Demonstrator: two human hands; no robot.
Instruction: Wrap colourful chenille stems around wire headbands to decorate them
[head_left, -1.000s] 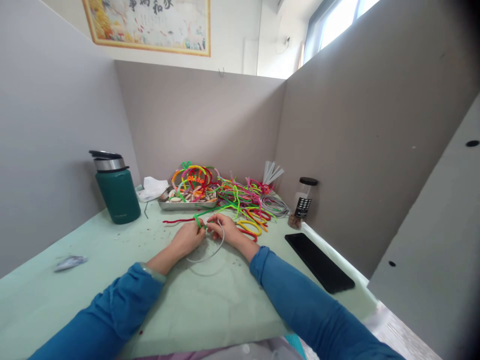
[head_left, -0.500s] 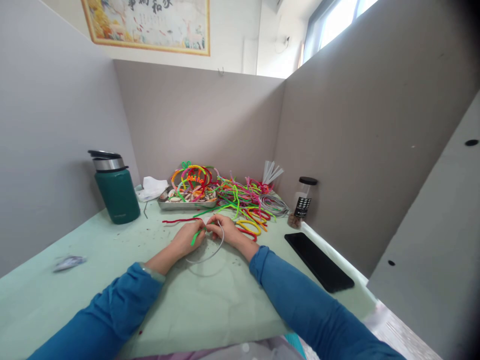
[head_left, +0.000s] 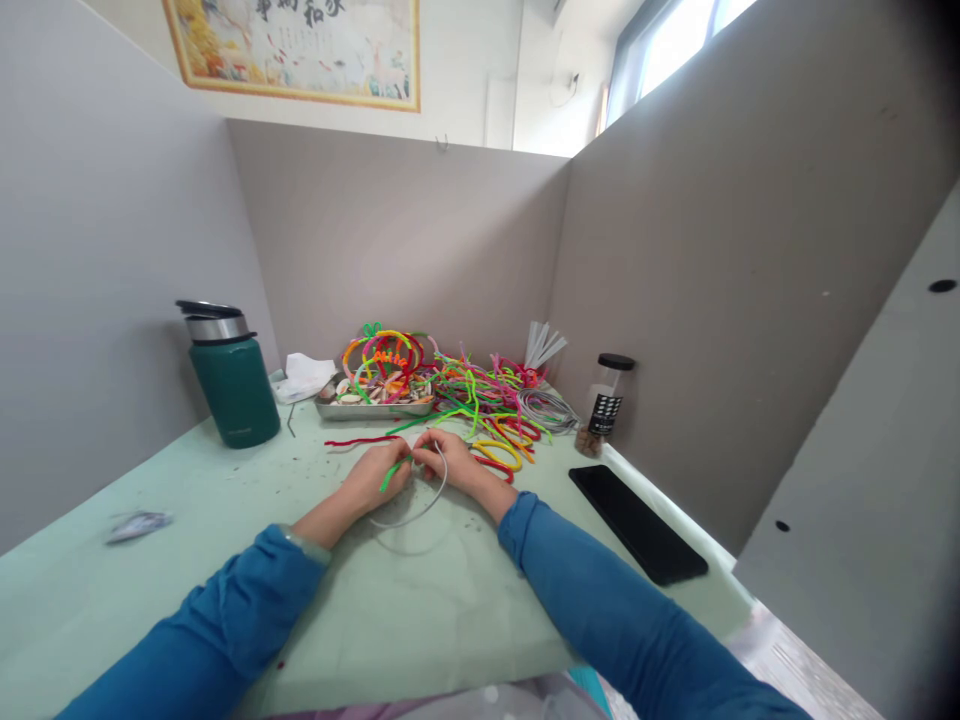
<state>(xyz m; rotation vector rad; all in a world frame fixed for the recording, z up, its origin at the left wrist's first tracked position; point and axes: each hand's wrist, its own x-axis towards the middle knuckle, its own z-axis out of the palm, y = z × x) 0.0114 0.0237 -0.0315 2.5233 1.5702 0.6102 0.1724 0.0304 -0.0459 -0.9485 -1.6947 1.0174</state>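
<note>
Over the middle of the table, my left hand (head_left: 379,478) and my right hand (head_left: 450,462) meet, fingertips pinched close together. From the left fingers a green pipe cleaner (head_left: 391,475) sticks out toward me. A thin grey hoop (head_left: 417,516) curves down from my right fingers and round toward my left wrist. My fingers hide the spot where hoop and pipe cleaner come together. Just beyond my left hand lies a dark red pipe cleaner (head_left: 358,441), flat on the table.
Behind my hands are a metal tray (head_left: 375,411) of small pieces and colourful hoops, a heap of pipe cleaners (head_left: 480,385) and coiled grey hoops (head_left: 549,410). A green bottle (head_left: 236,390) stands left; a jar (head_left: 602,410) and black phone (head_left: 637,522) are right. Partitions (head_left: 405,230) enclose the table.
The loose end of the green pipe cleaner has shifted very slightly toward the left. Both hands stay in almost the same place.
</note>
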